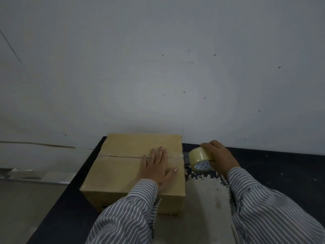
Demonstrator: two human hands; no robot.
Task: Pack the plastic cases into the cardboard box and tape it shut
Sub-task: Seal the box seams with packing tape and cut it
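Observation:
The cardboard box [121,168] stands on the dark table with its top flaps folded down and meeting at a middle seam. My left hand [157,166] lies flat on the top of the box, fingers straight, pressing across the seam near its right end. My right hand [218,155] grips a roll of clear tape [200,158] just off the right side of the box. A short stretch of tape runs from the roll to the box's right edge at the seam. No plastic cases are in view.
The dark table [281,166] has a worn, pale patch [205,196] right of the box. A grey wall rises directly behind the box. The table's left edge lies close to the box, with the floor beyond it.

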